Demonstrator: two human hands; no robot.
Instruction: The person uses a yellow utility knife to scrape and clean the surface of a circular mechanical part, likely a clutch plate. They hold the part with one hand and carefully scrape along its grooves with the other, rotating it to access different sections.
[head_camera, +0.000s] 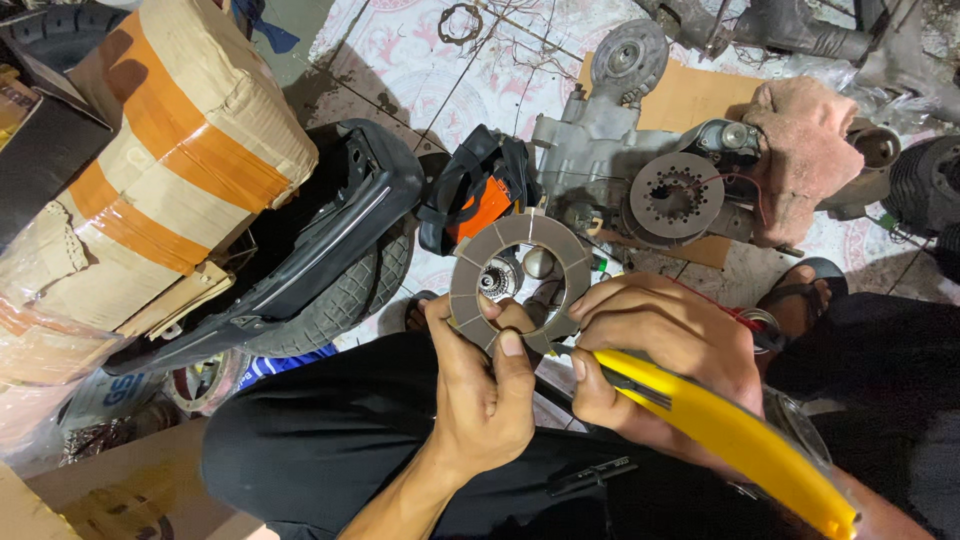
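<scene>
Centre of frame: my left hand pinches a grey ring-shaped friction plate at its lower rim, thumb on the near face, fingers curled behind. The plate is held upright and face-on to the camera, above my lap, likely so the segmented pads and the grooves between them can be read.

Just right of it, my right hand is closed around a yellow utility knife. The handle runs down toward the lower right corner; the front end points at the plate's lower right edge. I cannot tell whether the blade touches the plate. The grip sits far forward on the handle, which would suit fine scraping or cutting work.

Lower frame: black trousers, knees apart, serving as a working rest.

Beyond the plate, upper centre: a grey engine casing on cardboard, with a perforated round metal disc beside it, within easy reach. Upper right: a pinkish rag draped over parts.

Left: a black scooter body panel over a tyre, and a taped cardboard box at upper left.
</scene>
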